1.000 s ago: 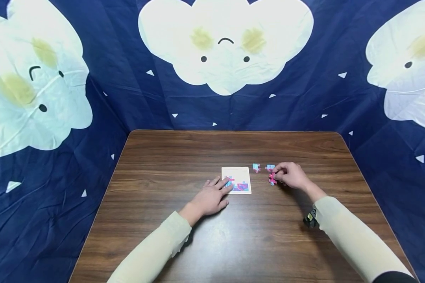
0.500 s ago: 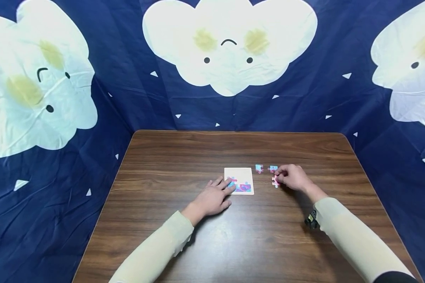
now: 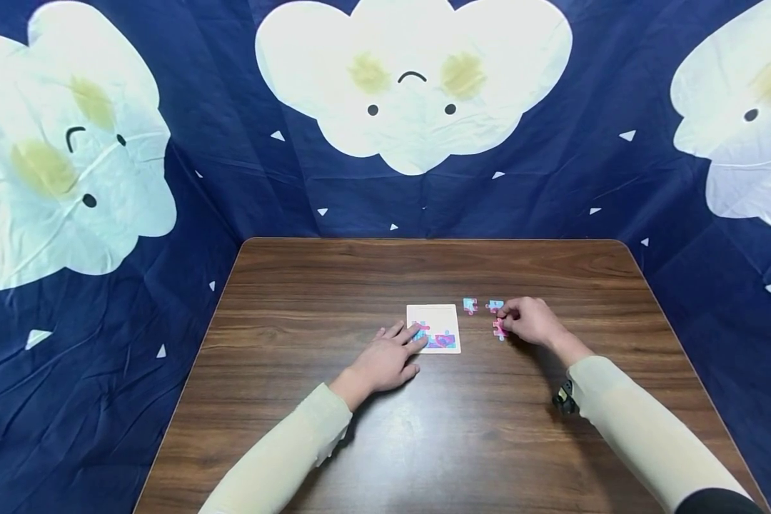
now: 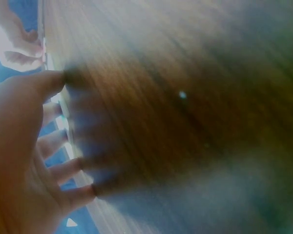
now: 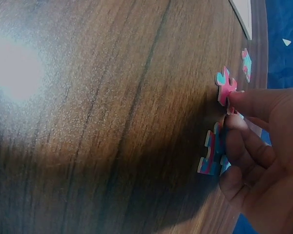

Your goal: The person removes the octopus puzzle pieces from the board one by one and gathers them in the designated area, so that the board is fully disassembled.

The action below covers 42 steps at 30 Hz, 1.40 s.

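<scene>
My left hand [image 3: 385, 360] lies palm down with fingers spread, fingertips on the left part of a white square puzzle board [image 3: 432, 317]. Joined pink, blue and purple pieces [image 3: 445, 340] fill the board's lower part, partly hidden by those fingers. To the right, my right hand [image 3: 532, 321] pinches a pink jigsaw piece [image 5: 226, 90] between thumb and forefinger, low over the table. A blue and pink piece [image 5: 212, 151] lies under its curled fingers in the right wrist view. In the left wrist view the left hand [image 4: 24, 141] touches down with its fingertips.
A blue jigsaw piece [image 3: 470, 305] lies right of the board, and another blue one [image 3: 495, 305] lies beside the right fingertips. The brown wooden table [image 3: 308, 285] meets a dark blue cloth [image 3: 360, 193] with cloud shapes at its back and sides.
The head view has shifted slightly. The pink piece looked brighter a second ago and paler half a second ago, at the right fingertips throughout. The left hand stays on the board.
</scene>
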Each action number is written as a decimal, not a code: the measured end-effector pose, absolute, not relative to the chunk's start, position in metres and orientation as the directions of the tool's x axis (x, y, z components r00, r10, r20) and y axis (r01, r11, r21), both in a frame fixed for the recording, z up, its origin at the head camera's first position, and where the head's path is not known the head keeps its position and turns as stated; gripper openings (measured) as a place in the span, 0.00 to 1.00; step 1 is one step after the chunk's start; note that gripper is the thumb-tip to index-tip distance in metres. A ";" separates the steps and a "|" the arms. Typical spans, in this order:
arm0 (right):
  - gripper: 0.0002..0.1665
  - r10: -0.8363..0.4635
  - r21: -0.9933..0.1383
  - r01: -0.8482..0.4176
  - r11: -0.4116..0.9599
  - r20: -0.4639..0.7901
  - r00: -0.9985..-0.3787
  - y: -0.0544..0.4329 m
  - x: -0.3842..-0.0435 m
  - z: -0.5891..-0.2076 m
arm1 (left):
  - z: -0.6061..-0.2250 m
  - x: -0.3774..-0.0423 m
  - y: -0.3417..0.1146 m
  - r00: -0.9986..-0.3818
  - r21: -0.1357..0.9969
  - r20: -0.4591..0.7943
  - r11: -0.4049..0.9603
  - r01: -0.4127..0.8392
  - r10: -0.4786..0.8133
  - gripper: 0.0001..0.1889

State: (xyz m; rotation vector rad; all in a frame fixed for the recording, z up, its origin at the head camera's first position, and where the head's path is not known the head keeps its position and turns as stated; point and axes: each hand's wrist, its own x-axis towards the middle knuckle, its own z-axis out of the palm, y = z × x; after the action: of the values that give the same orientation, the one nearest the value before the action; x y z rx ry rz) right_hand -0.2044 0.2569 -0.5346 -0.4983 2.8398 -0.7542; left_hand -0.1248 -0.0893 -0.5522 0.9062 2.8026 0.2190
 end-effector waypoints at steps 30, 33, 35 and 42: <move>0.06 -0.442 -0.532 -0.337 0.777 -0.079 -0.894 0.216 -0.213 -0.513 | -0.552 -0.122 -0.091 -0.795 0.178 -0.117 0.801 0.572 0.595 0.32; 0.07 -0.467 -0.556 -0.348 0.755 -0.082 -0.881 0.197 -0.214 -0.515 | -0.553 -0.121 -0.092 -0.799 0.184 -0.111 0.803 0.567 0.591 0.32; 0.06 -0.481 -0.563 -0.360 0.744 -0.076 -0.874 0.185 -0.213 -0.515 | -0.554 -0.121 -0.091 -0.802 0.191 -0.105 0.803 0.564 0.588 0.32; 0.06 -0.530 -0.559 -0.419 0.716 -0.043 -0.847 0.150 -0.212 -0.517 | -0.553 -0.122 -0.090 -0.805 0.187 -0.119 0.809 0.557 0.582 0.33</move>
State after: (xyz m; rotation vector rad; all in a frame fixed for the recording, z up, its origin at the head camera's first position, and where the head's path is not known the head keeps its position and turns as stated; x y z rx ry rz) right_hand -0.2123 0.1495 -0.5169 -0.7612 2.7214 -0.8136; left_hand -0.1220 -0.0897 -0.5528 0.8966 2.8240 0.2136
